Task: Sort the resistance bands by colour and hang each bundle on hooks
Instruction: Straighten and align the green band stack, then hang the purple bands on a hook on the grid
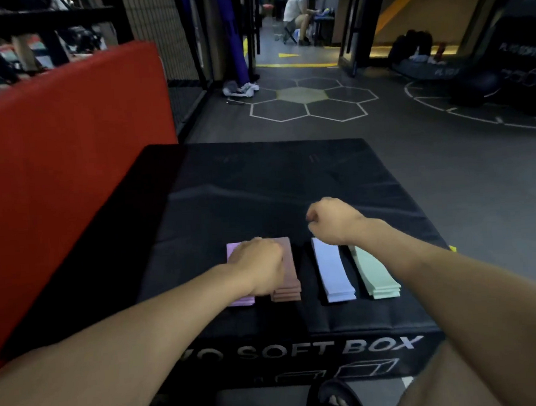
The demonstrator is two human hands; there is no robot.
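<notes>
Four stacks of resistance bands lie low in the frame on the black surface (259,178): pink stack (232,250), brown stack (288,273), lavender stack (332,271), green stack (376,273). The left hand (259,266) rests curled over the pink and brown stacks; whether it grips them cannot be told. The right hand (332,219) hovers fisted above, holding nothing visible.

Four flat stacks of resistance bands lie side by side on top of the black soft box (259,184), near its front edge, each running front to back. Leftmost: pink stack (233,252), mostly hidden, only its far left corner and near end showing. Just right of it, almost touching: brown stack (288,273), several layers visible at the near end, edges stepped. A gap of bare box top, then the pale lavender-white stack (332,271), straight, neat. Rightmost, just beside it: mint green stack (376,273), slightly curved, angled outward toward the box's right side, far end covered.
</notes>
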